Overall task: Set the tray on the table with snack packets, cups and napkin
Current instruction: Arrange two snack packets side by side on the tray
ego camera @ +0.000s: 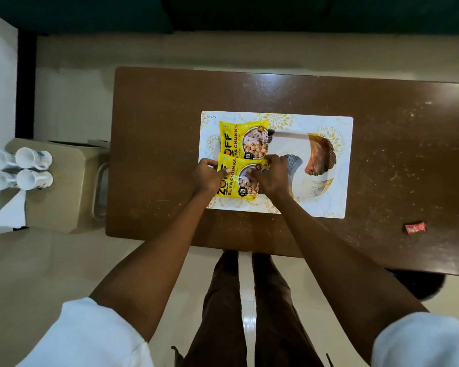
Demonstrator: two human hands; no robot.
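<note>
Brown table (170, 128) carries your white tray (329, 202). Both arms stretch forward: your left hand (208, 177) and right hand (272, 176) pinch the near snack packet (236, 178) at the tray's left end, apparently overlapping the far packet (243, 140).

Brown table (382, 154) on glossy cream floor (51, 260), beige stool (72, 181) beside.

Two yellow snack packets (240, 160) overlapping on patterned tray (326, 205) — cups (20, 169), napkin (11, 211) aside
</note>
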